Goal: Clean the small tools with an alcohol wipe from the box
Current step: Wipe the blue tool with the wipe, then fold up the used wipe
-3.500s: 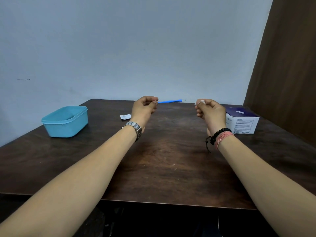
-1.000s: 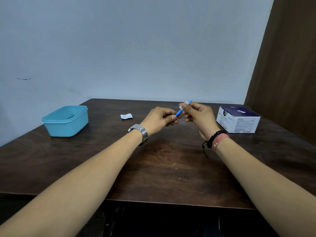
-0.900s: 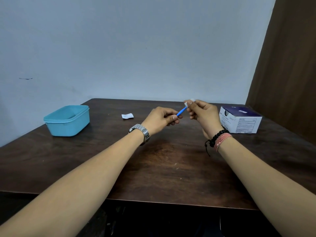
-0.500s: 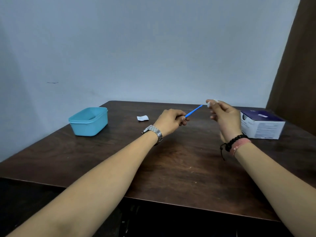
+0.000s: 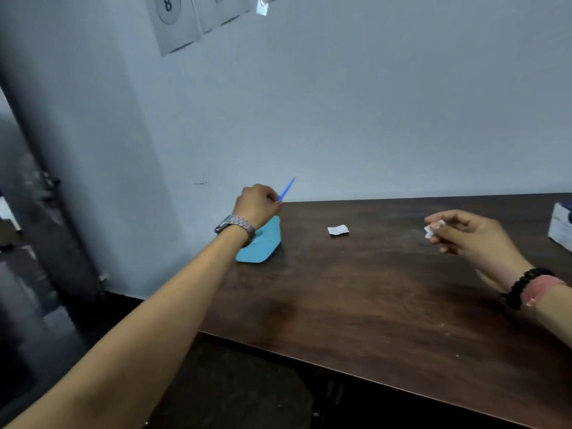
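- Left hand: raised at the table's far left corner, about 10 o'clock from the view's centre; fingers curled round the lower end of a blue tool, a thin stick slanting up toward 1 o'clock with its tip against the wall.
- Watch: metal band on the left wrist, just in front of the blue tub.
- Blue tub: on the table beside its left edge, below the left hand and partly hidden by the wrist; near the back edge.
- Right hand: held above the table at 3 o'clock, well apart from the left hand; thumb and fingertips pinch a small white wipe, crumpled, though blur leaves its shape unsure.
- Bracelets: one of dark beads and one pink, on the right wrist.
- White wrapper: a small torn piece lying flat on the table between the two hands, nearer the back edge.
- Box: white side with a dark top, at the right border of the view, cut off by it; just right of the right hand.
- Table: dark wood; front edge runs diagonally from 9 o'clock down to 5 o'clock; a broad bare stretch lies between the hands and the front edge.
- Papers: taped on the wall at 11 o'clock, one bearing an "8".
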Motion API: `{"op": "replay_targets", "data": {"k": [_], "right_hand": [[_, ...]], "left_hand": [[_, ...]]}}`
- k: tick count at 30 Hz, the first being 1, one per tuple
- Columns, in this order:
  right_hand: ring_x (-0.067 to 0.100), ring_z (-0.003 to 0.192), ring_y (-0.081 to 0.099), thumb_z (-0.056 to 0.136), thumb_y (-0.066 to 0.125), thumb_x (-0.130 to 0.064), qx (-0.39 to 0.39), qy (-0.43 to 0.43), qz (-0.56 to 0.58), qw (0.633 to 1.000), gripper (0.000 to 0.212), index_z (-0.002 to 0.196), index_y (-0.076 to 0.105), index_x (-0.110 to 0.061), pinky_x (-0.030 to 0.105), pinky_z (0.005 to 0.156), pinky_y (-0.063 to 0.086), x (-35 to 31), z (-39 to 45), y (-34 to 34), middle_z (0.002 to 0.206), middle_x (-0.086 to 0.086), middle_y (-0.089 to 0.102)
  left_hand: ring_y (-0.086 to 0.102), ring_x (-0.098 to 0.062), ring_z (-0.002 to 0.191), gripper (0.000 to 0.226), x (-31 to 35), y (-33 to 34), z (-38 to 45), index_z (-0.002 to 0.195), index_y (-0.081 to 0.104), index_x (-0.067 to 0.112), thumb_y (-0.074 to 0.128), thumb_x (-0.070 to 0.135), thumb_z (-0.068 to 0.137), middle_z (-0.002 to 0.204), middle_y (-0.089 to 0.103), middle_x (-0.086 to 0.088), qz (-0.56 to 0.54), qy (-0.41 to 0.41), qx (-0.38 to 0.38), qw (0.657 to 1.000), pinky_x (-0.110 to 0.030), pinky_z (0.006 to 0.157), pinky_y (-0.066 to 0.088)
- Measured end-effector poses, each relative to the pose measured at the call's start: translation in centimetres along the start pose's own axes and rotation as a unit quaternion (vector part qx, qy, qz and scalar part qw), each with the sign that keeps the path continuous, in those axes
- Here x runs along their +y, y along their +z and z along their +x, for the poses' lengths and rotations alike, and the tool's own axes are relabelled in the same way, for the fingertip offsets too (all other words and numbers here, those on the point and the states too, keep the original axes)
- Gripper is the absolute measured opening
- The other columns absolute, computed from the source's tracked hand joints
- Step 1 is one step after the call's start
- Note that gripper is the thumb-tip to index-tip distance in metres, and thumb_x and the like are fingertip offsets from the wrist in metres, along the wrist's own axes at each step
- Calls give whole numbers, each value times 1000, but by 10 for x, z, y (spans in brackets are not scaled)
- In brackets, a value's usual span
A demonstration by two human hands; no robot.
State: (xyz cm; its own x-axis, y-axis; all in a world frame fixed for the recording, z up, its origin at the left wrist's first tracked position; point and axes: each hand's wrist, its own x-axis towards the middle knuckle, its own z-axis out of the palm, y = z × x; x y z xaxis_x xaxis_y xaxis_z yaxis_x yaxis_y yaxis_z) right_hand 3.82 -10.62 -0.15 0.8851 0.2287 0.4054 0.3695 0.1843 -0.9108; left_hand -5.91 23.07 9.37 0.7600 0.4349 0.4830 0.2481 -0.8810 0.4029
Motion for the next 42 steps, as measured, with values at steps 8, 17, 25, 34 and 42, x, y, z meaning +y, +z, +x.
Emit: {"op": "replay_targets", "data": {"k": [8,17,25,34,42], "right_hand": [[9,67,64,87,66,-6,-21,34,-4,999,6,88,73,-6,13,65,56,4,-5,5,85,11,72],[22,93,66,92,60,-6,0,75,16,997,12,90,73,-5,21,83,56,3,-5,5,103,13,72],[13,89,67,89,61,4,-16,101,10,995,12,94,70,-3,14,81,55,5,-8,3,101,11,70],[7,85,70,88,63,-1,-54,106,24,993,10,90,70,-8,14,77,54,7,-3,5,96,5,72],[14,79,63,88,62,3,-29,94,53,994,9,90,70,-2,15,70,55,0,-8,1,90,10,69]], "left_hand": [[65,-28,90,21,-50,-12,12,89,73,9,69,27,80,96,71,-11,176,-49,-85,979,-30,73,52],[63,-25,99,23,24,37,15,99,71,15,58,31,90,102,71,-7,57,95,-24,994,-32,84,51],[56,-26,117,30,58,137,27,117,65,13,57,23,91,123,64,-8,25,78,-126,989,-31,92,44],[55,-29,119,37,50,161,30,125,60,14,64,16,88,129,59,-11,-19,57,-132,989,-33,97,43],[58,-14,95,28,97,135,1,113,68,17,62,9,87,107,63,-1,-185,134,-147,962,-26,74,53]]}}
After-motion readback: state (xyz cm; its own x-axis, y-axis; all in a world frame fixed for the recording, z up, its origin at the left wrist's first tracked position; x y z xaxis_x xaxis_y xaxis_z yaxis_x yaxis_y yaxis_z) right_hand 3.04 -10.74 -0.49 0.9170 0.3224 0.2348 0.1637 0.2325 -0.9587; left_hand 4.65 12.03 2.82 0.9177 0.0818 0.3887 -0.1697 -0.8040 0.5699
